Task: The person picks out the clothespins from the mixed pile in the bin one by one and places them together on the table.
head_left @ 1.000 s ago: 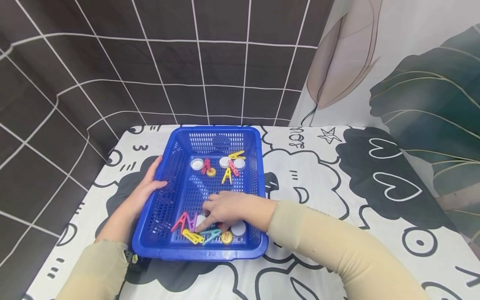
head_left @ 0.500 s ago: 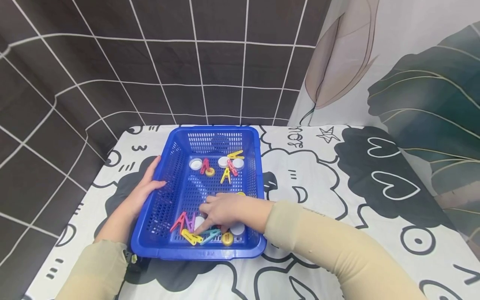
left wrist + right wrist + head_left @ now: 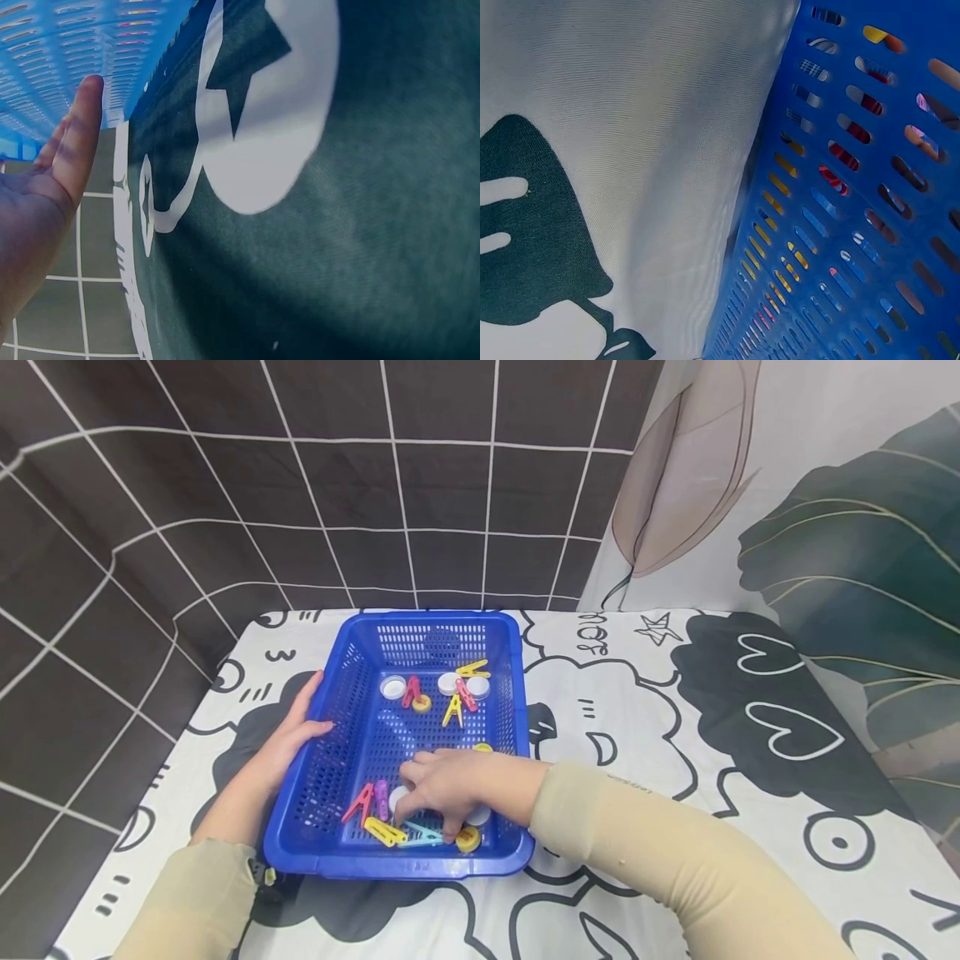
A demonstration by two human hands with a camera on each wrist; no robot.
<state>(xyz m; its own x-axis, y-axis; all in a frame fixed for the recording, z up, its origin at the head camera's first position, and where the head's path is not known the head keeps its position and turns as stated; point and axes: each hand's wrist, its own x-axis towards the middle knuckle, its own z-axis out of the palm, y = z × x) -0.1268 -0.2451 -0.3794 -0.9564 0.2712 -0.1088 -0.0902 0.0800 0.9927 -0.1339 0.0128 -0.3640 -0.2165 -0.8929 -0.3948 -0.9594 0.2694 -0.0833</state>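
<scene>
Observed from beside the cloth point(image 3: 592, 868): the hands are well apart, both at one blue basket point(image 3: 408, 867). The left hand point(image 3: 288, 735) has straight fingers laid along the outer wall, its thumb across the rim, apparently to steady it.

The right hand point(image 3: 442, 785) reaches inside, low among the loose pieces. Its forefinger and thumb stand apart, pointing down, with a teal clothespin point(image 3: 422, 836) close to both tips; whether it grips anything beneath the palm, I cannot tell.

Just beside the thumb, on the side away from the left hand, lies a yellow cap point(image 3: 467, 839). Between the two hands are a purple clothespin point(image 3: 381, 800), a red clothespin point(image 3: 358, 804) and a yellow clothespin point(image 3: 386, 832). More clothespins and caps lie beyond the right hand.

Finding: the step in hand looks to be picking or sorting by fingertip. The next move, in my judgement, calls for closing thumb and forefinger on one chosen piece without dragging its neighbours, the left hand holding the wall steady.
</scene>
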